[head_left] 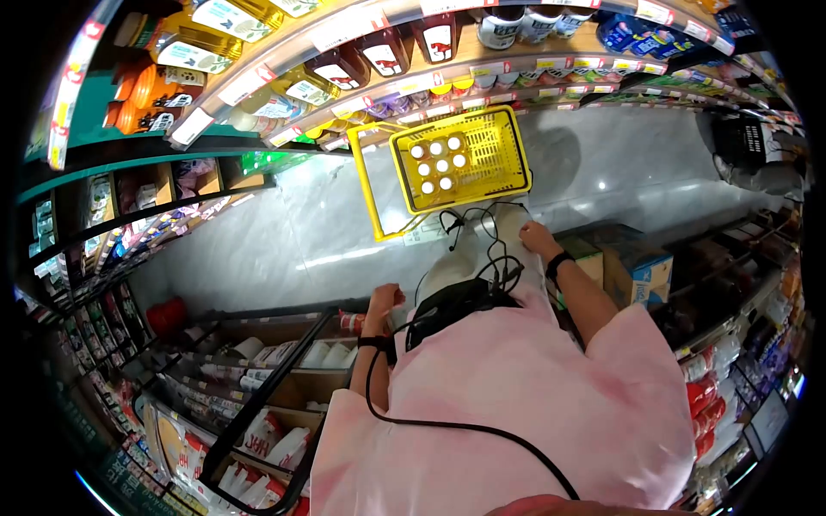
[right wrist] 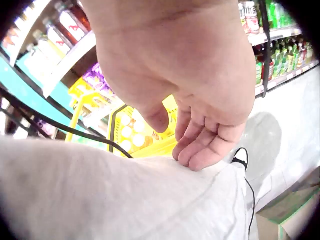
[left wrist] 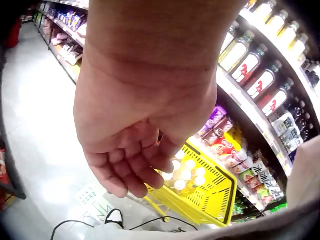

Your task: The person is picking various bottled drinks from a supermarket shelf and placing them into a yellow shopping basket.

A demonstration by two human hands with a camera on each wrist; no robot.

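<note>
Left hand: my left hand (left wrist: 135, 150) hangs in the air with the fingers loosely bent. It holds nothing.
Right hand: my right hand (right wrist: 200, 115) rests on my grey leg (right wrist: 125, 200). The fingers are softly curled and touch only the cloth.
Where the basket is: the yellow basket (head_left: 495, 163) stands on the floor (head_left: 284, 232), close to the foot of the shelves (head_left: 379, 52) and just in front of my feet. Neither hand touches it.
What is in it: white-capped bottles (head_left: 437, 163) stand upright, bunched at one end of the basket. The other end is bare.
Handle: the handle (head_left: 366, 193) is folded down and lies flat past the basket's edge on the bottle side.
How it will feel: I think the basket itself is light and stiff, since it is hard mesh that will not bend. The bottles will make it heavy, and heavier at their end, so it may tip that way.
Where to hold: I would lift the handle up and grip it in the middle with my whole hand.
Take care: the bottles could knock together or fall over if it swings. I cannot tell if they are glass, so go slow.
</note>
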